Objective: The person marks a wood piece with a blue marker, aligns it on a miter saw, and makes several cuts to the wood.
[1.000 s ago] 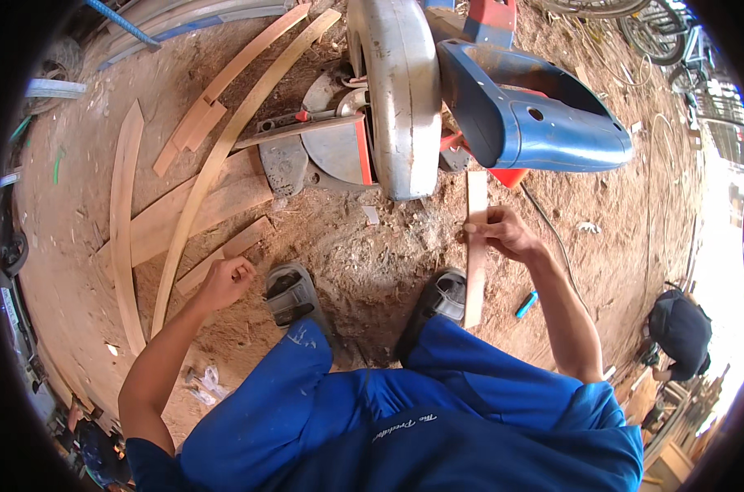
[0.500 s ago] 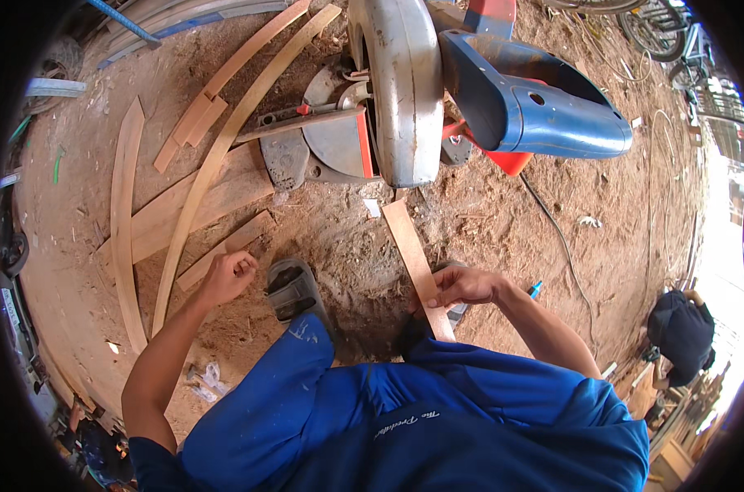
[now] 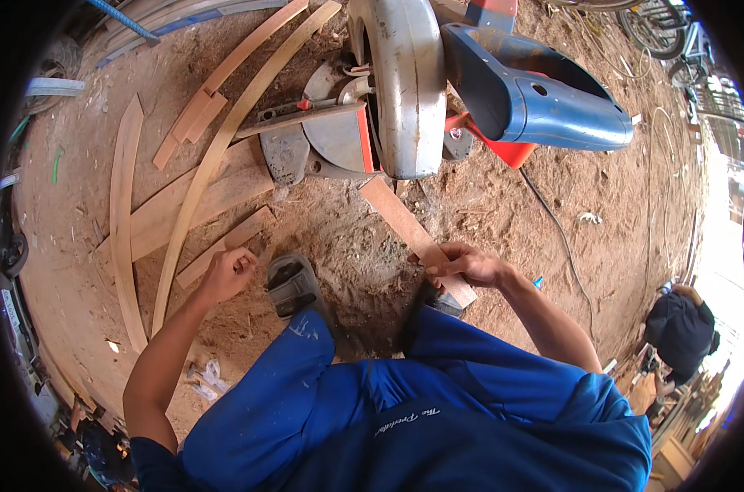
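Observation:
A short flat strip of light brown wood (image 3: 398, 220) is pinched between the thumb and fingers of my right hand (image 3: 470, 267), over my right foot. The strip slants, its far end near the base of the mitre saw (image 3: 417, 98). My left hand (image 3: 227, 277) hovers at the left with its fingers curled in, and I see nothing in them. Beneath and beyond it a short board (image 3: 232, 238) lies on the ground. The saw has a worn metal blade guard, a round table with a red-edged fence, and a blue handle housing (image 3: 565, 111).
Long curved wooden strips (image 3: 124, 213) and a wide plank (image 3: 200, 201) lie left on the sawdust-covered dirt. A cord (image 3: 561, 238) trails from the saw. Bicycles (image 3: 655, 37) stand far right. A person in dark clothes (image 3: 680, 328) bends down at right beside stacked wood.
My right hand has moved slightly up and right, turning the wooden strip so its far end swings left. My left hand stays nearly still.

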The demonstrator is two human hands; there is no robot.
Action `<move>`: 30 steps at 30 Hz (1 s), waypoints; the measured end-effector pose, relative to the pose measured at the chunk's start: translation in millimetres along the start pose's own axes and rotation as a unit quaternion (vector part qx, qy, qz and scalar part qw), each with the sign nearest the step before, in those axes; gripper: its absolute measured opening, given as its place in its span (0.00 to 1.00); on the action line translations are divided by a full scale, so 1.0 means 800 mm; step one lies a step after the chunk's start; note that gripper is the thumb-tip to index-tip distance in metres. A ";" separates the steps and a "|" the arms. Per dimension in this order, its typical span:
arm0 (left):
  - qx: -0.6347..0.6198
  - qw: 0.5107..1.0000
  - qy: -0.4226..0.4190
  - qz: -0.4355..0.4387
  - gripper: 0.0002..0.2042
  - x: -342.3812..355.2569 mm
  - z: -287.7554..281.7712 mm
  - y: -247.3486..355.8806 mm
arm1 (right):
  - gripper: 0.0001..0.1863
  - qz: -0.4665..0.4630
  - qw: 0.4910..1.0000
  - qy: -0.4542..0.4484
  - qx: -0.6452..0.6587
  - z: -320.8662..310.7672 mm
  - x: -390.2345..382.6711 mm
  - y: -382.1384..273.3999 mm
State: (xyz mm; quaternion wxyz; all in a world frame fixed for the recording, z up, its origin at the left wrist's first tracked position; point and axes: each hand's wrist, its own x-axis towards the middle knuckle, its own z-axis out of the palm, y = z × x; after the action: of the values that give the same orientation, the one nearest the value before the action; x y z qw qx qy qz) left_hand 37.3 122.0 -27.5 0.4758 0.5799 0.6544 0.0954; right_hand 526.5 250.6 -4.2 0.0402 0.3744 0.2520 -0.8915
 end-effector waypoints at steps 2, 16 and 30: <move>0.002 1.000 -0.003 -0.008 0.06 -0.001 0.000 -0.001 | 0.18 -0.004 1.000 0.007 -0.023 0.002 0.000 -0.001; 0.017 1.000 0.010 -0.013 0.15 0.000 -0.001 0.000 | 0.15 0.005 0.986 0.104 -0.129 -0.002 -0.001 -0.003; 0.076 0.996 -0.032 -0.016 0.28 -0.001 -0.005 0.003 | 0.13 -0.012 0.981 0.088 -0.171 -0.004 0.001 0.001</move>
State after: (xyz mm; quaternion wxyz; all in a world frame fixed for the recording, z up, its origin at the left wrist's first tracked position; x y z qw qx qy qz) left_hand 35.8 123.8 -23.5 0.4529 0.6066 0.6531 0.0191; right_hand 528.2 251.1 -6.9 0.0707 0.4355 0.4079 -0.7993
